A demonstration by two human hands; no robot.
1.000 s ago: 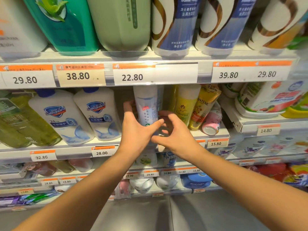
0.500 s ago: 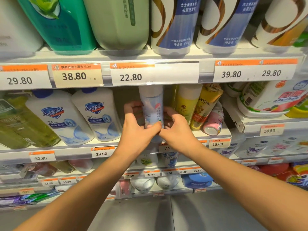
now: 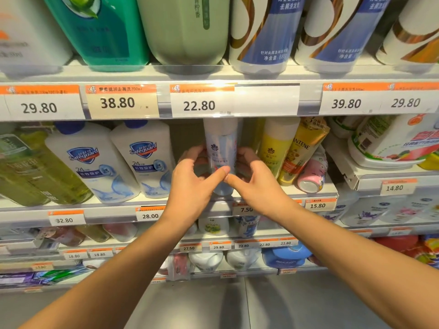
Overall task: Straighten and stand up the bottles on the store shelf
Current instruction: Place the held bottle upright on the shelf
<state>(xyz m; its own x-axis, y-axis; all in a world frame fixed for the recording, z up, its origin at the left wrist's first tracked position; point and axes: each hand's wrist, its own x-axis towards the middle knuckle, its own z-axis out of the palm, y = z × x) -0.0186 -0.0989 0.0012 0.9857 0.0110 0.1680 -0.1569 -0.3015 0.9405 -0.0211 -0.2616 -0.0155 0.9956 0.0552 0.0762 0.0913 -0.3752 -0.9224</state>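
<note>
A slim pale-blue bottle (image 3: 220,148) stands upright in the middle of the second shelf (image 3: 273,194). My left hand (image 3: 193,184) wraps its left side and my right hand (image 3: 255,184) wraps its right side, thumbs meeting in front of it. To its right stand a yellow bottle (image 3: 276,148) and a gold Pantene tube (image 3: 301,150) that leans to the left. A small pink bottle (image 3: 312,174) lies tipped over beside the tube. Two white Safeguard bottles (image 3: 95,162) stand to the left.
The upper shelf's edge with price tags (image 3: 199,103) hangs just above the bottle's cap. A gap lies between the Safeguard bottles and the blue bottle. Green bottles (image 3: 35,172) lean at far left. Large bottles (image 3: 185,32) fill the top shelf. Lower shelves hold more goods.
Both hands closed around the pale-blue bottle; the right hand came in from an open reach. The bottle shifted slightly right and stands straighter.
</note>
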